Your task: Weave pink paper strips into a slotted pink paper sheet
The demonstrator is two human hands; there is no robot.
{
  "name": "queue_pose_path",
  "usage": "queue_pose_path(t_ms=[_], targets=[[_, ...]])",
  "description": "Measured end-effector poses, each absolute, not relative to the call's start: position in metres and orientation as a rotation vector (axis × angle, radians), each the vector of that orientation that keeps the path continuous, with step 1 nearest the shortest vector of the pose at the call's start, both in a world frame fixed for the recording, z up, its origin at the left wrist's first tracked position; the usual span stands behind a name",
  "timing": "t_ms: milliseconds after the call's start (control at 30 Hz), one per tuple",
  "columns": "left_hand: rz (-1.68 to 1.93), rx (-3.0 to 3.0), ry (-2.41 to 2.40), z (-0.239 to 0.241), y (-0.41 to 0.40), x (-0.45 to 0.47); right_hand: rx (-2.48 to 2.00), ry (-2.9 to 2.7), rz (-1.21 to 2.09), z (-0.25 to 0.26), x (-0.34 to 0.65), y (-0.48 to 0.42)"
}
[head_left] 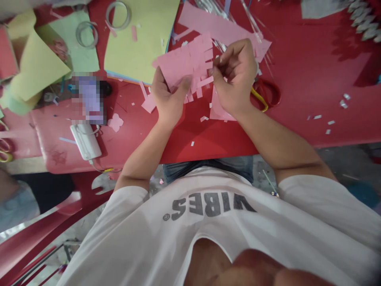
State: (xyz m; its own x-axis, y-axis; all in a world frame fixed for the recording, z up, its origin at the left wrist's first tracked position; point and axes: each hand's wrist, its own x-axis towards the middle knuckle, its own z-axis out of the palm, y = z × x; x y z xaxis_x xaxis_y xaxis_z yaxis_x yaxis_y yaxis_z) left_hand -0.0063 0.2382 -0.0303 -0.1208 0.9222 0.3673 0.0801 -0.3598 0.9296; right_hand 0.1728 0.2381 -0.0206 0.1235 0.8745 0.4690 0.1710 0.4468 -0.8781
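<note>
My left hand grips a sheet of pink paper between thumb and fingers, holding it above the red table. Cuts along the right and lower edges of this sheet leave a fringe of narrow strips. At the right edge, my right hand is closed, thumb and forefinger pinching at the end of one strip; its other fingers are curled in. Scissors with red and yellow handles lie beside my right wrist, partly hidden by it. Another pink piece lies under my right hand.
Yellow sheets are stacked at the back, with a roll of tape on top. A second roll lies on green paper. A white power bank sits left on the red table. Paper scraps are scattered around.
</note>
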Motion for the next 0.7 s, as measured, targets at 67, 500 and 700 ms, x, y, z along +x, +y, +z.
queue_pose_path(t_ms=[67, 500, 700], targets=[[1.581, 1.483, 1.14, -0.0303, 0.2386, -0.0064, -1.019, -1.38, 0.674, -0.0217, 0.173, 0.2387], [1.571, 1.471, 1.176, -0.0293, 0.2393, -0.0072, -0.989, -1.333, 0.732, -0.0216, 0.1715, 0.2372], [1.605, 1.499, 1.106, -0.0303, 0.2406, -0.0065, -1.0, -1.345, 0.736, -0.0163, 0.1722, 0.2364]])
